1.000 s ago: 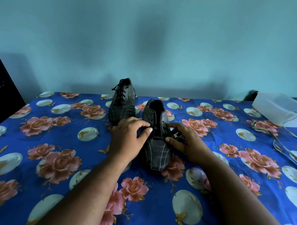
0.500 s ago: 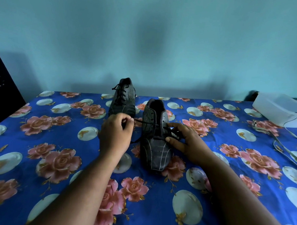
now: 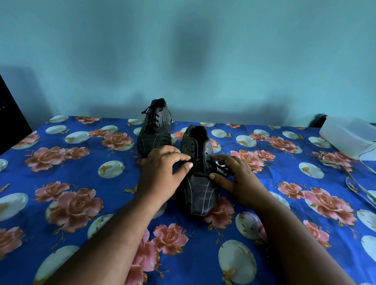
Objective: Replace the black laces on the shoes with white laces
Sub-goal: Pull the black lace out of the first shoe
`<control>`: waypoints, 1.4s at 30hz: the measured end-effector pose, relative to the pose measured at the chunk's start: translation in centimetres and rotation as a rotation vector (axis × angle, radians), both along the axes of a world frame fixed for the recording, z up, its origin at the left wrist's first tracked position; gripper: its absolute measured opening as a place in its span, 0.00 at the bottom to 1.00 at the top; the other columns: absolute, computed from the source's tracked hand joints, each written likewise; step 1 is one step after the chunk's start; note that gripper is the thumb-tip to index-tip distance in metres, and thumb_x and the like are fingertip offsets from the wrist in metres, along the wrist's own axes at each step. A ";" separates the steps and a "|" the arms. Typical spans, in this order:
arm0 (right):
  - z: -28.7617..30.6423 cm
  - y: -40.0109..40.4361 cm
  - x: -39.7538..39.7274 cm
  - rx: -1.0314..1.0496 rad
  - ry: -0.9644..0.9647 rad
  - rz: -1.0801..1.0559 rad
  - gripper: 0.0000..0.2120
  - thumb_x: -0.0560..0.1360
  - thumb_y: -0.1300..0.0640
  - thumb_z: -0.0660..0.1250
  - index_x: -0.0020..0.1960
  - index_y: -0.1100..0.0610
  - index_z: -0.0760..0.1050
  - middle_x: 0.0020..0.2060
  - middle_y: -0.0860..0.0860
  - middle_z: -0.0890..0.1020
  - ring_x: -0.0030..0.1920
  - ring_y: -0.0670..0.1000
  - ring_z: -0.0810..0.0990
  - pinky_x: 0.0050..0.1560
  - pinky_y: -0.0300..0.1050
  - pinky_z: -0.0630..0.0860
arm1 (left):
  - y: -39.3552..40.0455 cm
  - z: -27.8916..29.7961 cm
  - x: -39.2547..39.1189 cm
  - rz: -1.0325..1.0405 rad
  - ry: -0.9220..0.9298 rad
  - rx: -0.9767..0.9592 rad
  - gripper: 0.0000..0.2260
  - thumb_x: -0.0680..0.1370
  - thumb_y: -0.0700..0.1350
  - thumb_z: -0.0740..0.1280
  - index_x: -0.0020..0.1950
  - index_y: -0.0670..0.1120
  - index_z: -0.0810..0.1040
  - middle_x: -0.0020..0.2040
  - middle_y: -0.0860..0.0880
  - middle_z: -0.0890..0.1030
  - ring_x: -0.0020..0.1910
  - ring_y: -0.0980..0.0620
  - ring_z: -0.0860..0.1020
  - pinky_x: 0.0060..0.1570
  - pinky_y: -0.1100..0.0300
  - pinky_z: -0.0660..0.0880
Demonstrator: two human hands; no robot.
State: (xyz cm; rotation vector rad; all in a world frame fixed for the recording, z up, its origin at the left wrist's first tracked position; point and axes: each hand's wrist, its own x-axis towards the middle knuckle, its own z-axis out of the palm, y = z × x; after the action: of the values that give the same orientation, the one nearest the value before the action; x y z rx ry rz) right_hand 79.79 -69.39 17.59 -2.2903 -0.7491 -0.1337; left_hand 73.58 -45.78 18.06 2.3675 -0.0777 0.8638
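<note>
The left hand [image 3: 160,169] pinches the black lace [image 3: 185,162] over the near shoe [image 3: 197,175]. The right hand [image 3: 237,176] curls its fingers on that shoe's other side, holding it. The far shoe [image 3: 155,128] stands just behind on the flowered tabletop [image 3: 73,180].

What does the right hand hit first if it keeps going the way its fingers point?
The right hand points left across the near black striped shoe, whose lace area its fingertips already touch. Beyond that, probably the left hand, at the shoe's other side; depth is unclear.
</note>
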 end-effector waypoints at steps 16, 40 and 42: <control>-0.1 0.0 0.1 0.010 0.001 0.000 0.32 0.71 0.31 0.63 0.71 0.42 0.71 0.59 0.45 0.73 0.64 0.51 0.71 0.64 0.48 0.69 | 2.7 0.9 0.1 0.327 0.039 -0.215 0.06 0.82 0.49 0.64 0.55 0.51 0.78 0.55 0.48 0.78 0.54 0.44 0.77 0.49 0.47 0.75; -0.8 0.0 0.6 0.037 -0.016 0.012 0.28 0.75 0.33 0.66 0.71 0.42 0.71 0.59 0.46 0.75 0.64 0.51 0.72 0.64 0.50 0.72 | 1.7 0.9 -0.1 0.189 -0.028 -0.275 0.14 0.80 0.54 0.66 0.64 0.54 0.77 0.53 0.53 0.81 0.51 0.47 0.79 0.48 0.49 0.77; -0.8 0.0 0.6 0.037 -0.012 0.012 0.28 0.74 0.34 0.66 0.71 0.43 0.72 0.58 0.46 0.75 0.63 0.51 0.72 0.63 0.49 0.71 | 1.0 0.9 0.0 0.055 -0.038 -0.154 0.18 0.79 0.58 0.64 0.67 0.54 0.78 0.56 0.52 0.82 0.54 0.48 0.79 0.52 0.50 0.78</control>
State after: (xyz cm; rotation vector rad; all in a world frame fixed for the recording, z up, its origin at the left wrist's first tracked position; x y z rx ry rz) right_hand 80.43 -69.38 16.76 -2.2516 -0.7599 -0.1550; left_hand 73.57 -44.77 18.94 2.2190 0.0372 0.9083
